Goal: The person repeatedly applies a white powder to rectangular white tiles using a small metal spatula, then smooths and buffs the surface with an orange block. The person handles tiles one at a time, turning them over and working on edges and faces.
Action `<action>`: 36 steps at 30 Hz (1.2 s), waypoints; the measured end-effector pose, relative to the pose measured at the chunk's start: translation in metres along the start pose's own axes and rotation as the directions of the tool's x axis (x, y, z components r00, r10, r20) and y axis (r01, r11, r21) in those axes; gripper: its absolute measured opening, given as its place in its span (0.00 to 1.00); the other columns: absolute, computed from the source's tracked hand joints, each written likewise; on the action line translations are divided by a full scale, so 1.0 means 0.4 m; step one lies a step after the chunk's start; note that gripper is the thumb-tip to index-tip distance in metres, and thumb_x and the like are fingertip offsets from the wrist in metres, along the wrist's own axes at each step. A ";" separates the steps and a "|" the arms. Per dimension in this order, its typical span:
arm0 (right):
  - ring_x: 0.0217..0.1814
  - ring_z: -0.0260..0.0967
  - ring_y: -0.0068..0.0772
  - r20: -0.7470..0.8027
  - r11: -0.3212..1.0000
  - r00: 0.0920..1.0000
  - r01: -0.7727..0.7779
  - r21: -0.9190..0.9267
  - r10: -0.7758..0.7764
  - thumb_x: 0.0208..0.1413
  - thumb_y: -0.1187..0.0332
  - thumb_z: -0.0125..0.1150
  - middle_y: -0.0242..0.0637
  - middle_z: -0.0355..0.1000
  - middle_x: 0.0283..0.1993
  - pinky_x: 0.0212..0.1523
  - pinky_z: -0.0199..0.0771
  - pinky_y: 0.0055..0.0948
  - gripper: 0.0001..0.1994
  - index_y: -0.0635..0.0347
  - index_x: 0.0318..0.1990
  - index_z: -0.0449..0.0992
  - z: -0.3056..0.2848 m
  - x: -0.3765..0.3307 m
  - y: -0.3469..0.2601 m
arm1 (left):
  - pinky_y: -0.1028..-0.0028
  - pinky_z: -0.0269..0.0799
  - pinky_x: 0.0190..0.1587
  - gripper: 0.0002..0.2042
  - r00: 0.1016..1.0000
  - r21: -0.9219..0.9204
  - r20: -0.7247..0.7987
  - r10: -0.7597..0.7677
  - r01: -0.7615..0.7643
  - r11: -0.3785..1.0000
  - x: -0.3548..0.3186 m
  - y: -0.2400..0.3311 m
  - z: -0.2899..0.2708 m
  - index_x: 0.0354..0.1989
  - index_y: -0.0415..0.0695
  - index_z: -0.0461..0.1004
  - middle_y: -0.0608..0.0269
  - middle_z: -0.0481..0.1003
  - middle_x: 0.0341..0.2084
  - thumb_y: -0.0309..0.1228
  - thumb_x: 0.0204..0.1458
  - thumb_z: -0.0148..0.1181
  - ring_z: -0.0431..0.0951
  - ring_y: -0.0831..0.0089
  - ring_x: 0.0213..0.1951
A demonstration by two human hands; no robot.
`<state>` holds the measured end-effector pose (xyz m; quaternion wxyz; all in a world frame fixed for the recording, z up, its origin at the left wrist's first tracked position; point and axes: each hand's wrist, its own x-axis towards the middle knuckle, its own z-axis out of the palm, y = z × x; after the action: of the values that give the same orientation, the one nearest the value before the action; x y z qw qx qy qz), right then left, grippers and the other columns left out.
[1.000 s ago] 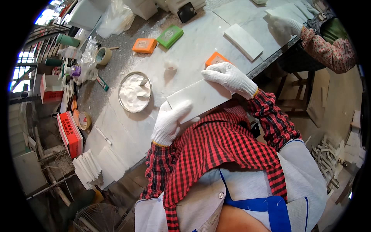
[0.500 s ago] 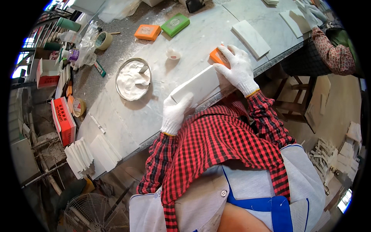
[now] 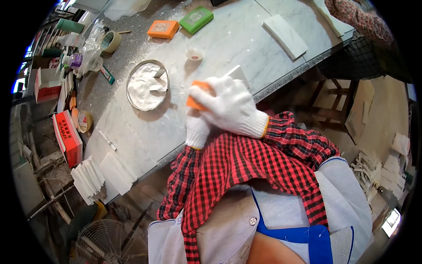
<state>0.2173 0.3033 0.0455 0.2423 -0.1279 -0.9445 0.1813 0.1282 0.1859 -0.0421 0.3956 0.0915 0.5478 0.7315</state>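
Observation:
A white stone tile (image 3: 238, 74) lies near the table's front edge, mostly covered by my hands. In a white knit glove, my right hand (image 3: 232, 103) is closed around an orange hand sanding pad (image 3: 198, 96) over the tile's left end. My left hand (image 3: 196, 132), gloved too, is at that same end, holding the tile; its fingers are mostly behind the pad and my right hand. Beyond them stands a small whitish cup (image 3: 194, 55). A round metal tin (image 3: 128, 90) of white paste, with flat scrapers stuck in it, is to the left.
Farther back lie an orange pad (image 3: 163, 29) and a green pad (image 3: 196, 20). Another white tile (image 3: 285, 37) rests at right, near a co-worker's sleeve (image 3: 362, 17). Tape rolls, bottles and red boxes crowd the left side. Tile strips (image 3: 88, 179) stand at front left, above a fan (image 3: 107, 242).
My right hand has moved left along the tile with the orange sanding pad, and now covers most of it. My left hand stays at the tile's left end. The co-worker's arm has shifted.

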 end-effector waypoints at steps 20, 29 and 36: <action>0.50 0.73 0.52 -0.159 0.943 0.948 -0.299 -0.149 0.275 0.58 0.52 0.63 0.49 0.75 0.50 0.52 0.75 0.47 0.25 0.49 0.61 0.74 -0.097 -0.012 0.293 | 0.73 0.84 0.32 0.18 0.982 0.155 0.046 -0.183 0.174 0.972 -0.009 0.064 0.030 0.57 0.36 0.73 0.56 0.80 0.45 0.28 0.61 0.64 0.84 0.69 0.38; 0.62 0.68 0.51 -0.242 0.887 0.948 -0.285 -0.362 0.206 0.60 0.51 0.62 0.45 0.73 0.58 0.64 0.63 0.52 0.24 0.51 0.60 0.75 -0.089 -0.034 0.382 | 0.59 0.86 0.43 0.20 0.933 -0.148 0.188 -0.308 0.337 0.930 -0.027 0.101 0.070 0.63 0.35 0.67 0.50 0.75 0.54 0.30 0.65 0.57 0.81 0.59 0.52; 0.75 0.60 0.48 0.064 0.986 0.989 0.122 0.110 -0.130 0.57 0.50 0.65 0.44 0.66 0.70 0.75 0.54 0.53 0.33 0.55 0.67 0.70 -0.126 -0.084 0.114 | 0.62 0.82 0.51 0.24 0.918 -0.080 0.291 -0.269 0.304 0.949 -0.004 0.125 0.140 0.65 0.32 0.65 0.49 0.76 0.54 0.25 0.61 0.57 0.81 0.60 0.52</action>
<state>0.2782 0.3474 0.0545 0.2260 -0.0485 -0.9478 0.2198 0.1371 0.2211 0.0237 0.5760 0.0869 0.4484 0.6779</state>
